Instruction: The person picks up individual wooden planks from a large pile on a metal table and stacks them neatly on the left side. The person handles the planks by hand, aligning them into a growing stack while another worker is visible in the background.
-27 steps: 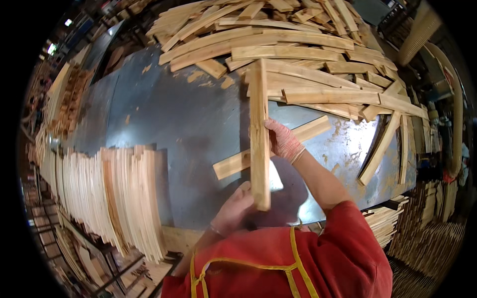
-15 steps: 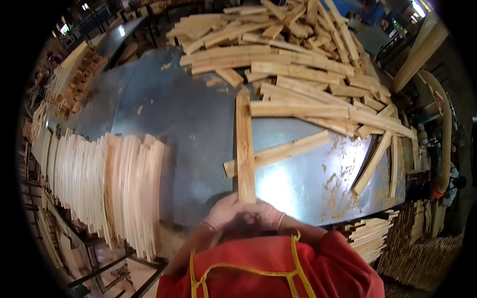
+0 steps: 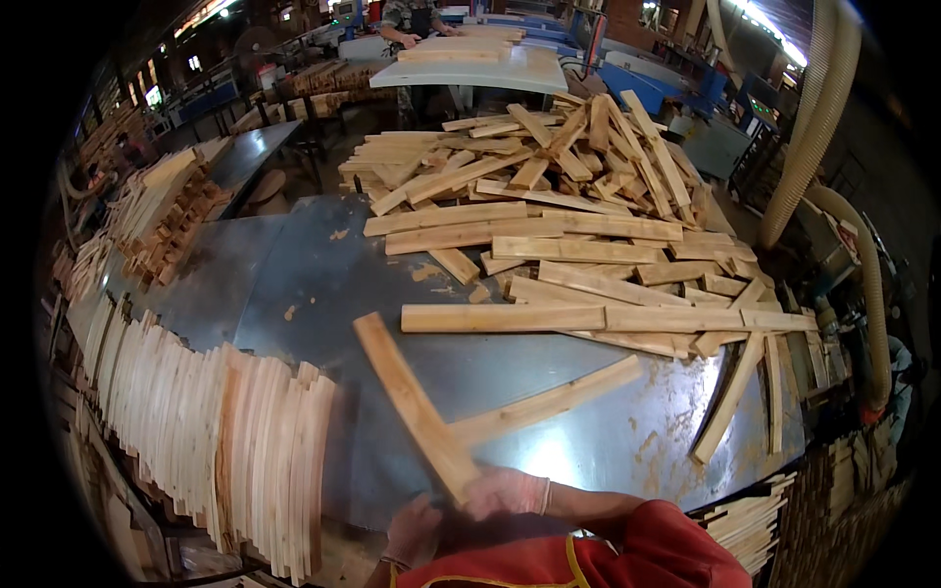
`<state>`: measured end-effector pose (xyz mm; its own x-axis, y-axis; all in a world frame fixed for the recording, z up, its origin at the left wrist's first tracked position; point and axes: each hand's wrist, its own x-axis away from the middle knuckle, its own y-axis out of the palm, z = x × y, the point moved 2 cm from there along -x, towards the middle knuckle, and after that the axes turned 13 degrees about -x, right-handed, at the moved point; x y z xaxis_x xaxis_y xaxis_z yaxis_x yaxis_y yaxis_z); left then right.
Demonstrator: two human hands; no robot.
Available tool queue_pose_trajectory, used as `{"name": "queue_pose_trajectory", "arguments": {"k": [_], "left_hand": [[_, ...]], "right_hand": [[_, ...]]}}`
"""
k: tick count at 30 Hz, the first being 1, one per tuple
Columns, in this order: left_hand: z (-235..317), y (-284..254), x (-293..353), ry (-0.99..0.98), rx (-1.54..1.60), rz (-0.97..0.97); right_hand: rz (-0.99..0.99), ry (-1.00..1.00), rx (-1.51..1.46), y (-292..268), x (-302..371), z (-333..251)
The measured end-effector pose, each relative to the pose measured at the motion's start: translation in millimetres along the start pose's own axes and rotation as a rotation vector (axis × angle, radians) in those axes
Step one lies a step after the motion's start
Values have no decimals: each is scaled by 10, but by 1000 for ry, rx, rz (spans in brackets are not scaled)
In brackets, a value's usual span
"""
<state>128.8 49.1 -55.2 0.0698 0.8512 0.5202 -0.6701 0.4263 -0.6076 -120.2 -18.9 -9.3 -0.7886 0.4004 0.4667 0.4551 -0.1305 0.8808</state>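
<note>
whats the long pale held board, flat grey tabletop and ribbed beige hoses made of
Long pale held board: wood, apparently unpainted; grain shows. Flat grey tabletop: probably bare sheet metal, smooth, reflecting bright glare. Ribbed beige hoses: perhaps flexible plastic, given their ridges and bends; finish unclear.

Wooden strip [image 3: 412,402] in right hand [image 3: 502,492] over grey table [image 3: 328,279]

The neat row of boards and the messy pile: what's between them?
The head view shows metal tabletop, with part of the held board above it.
</note>
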Motion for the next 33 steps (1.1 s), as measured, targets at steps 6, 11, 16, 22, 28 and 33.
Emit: {"name": "queue_pose_trajectory", "arguments": {"k": [6,11,16,22,28,33], "left_hand": [[-393,363,-397,2,49,88],[-309,420,-359,-145,171,116],[-509,592,-371,-234,262,204],[-350,560,-267,-178,298,235],[-1,87,-162,-28,43,30],[240,-165,-68,199,-43,204]], "right_hand": [[-45,-341,453,9,117,-748],[164,-936,481,375,616,-3126],[885,-965,1403,293,960,-4192],[1093,-355,2369,-430,866,-3130],[874,-233,2112,72,593,-1997],[573,-577,1306,2,-93,-917]]}}
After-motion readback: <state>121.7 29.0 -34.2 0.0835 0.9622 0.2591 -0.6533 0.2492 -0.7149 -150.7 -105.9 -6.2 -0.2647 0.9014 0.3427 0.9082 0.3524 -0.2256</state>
